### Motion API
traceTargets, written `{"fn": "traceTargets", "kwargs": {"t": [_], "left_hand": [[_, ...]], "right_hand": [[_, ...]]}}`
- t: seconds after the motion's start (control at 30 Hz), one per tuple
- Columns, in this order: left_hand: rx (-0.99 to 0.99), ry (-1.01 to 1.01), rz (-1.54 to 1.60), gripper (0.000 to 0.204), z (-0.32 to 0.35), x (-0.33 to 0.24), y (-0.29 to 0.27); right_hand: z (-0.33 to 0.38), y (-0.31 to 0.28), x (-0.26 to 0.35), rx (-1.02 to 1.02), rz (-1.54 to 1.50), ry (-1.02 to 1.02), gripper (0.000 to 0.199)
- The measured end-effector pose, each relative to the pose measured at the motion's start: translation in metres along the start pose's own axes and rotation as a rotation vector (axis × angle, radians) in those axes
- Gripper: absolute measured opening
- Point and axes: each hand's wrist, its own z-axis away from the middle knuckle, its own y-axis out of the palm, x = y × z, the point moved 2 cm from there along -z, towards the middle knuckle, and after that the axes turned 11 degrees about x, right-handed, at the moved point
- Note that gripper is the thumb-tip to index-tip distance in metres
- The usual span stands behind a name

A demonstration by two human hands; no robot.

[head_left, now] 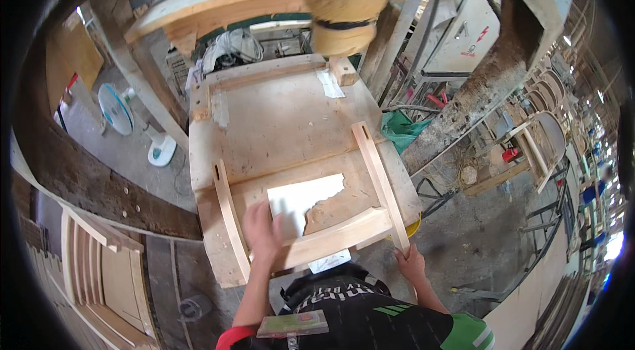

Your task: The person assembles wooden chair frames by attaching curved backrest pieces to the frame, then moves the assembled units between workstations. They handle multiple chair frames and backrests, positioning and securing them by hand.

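Head view, looking down, workbench (278, 125) near

1 white floor fan (116, 109) stood left of the bench. Green cloth (401, 129) lay right. Slatted wooden frames (106, 277) leaned lower left; chairs (542, 125) were stacked far right.

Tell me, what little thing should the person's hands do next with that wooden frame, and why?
Probably press the curved crosspiece further into the right side rail. The left hand lies flat on the crosspiece near the left rail, and the right hand is at the right rail's near end, so both seem placed to squeeze that corner. How tight the joint already is, I cannot tell.
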Motion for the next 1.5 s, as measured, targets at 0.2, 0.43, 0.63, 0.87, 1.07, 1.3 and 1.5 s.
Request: {"fn": "traceTargets", "kwargs": {"t": [0.2, 0.43, 0.63, 0.87, 1.07, 1.3, 1.5], "left_hand": [[-0.026, -0.005, -0.227, 0.030, 0.068, 0.011, -0.059], [0.056, 0.098, 0.099, 0.024, 0.064, -0.053, 0.002], [0.415, 0.577, 0.143, 0.031, 0.077, -0.175, 0.070], [0.755, 0.755, 0.151, 0.034, 0.187, -0.336, 0.143], [1.087, 1.002, 0.498, 0.024, 0.318, -0.447, 0.171], [1.425, 1.257, 0.585, 0.021, 0.406, -0.483, 0.170], [1.422, 1.308, 0.607, 0.019, 0.411, -0.490, 0.184]], "right_hand": [[-0.008, 0.001, -0.010, -0.019, -0.061, -0.152, 0.058], [0.004, -0.002, -0.019, 0.025, -0.200, -0.213, 0.051], [0.093, -0.016, -0.058, -0.325, -0.235, -0.281, 0.062], [0.380, -0.054, -0.276, -0.737, -0.565, 0.207, 0.035], [0.697, -0.108, -0.263, -1.938, -0.067, 0.746, 0.017], [0.843, -0.085, -0.173, -2.192, 0.620, 1.363, 0.032], [0.885, -0.111, -0.200, -2.115, 0.205, 0.891, 0.044]]}}
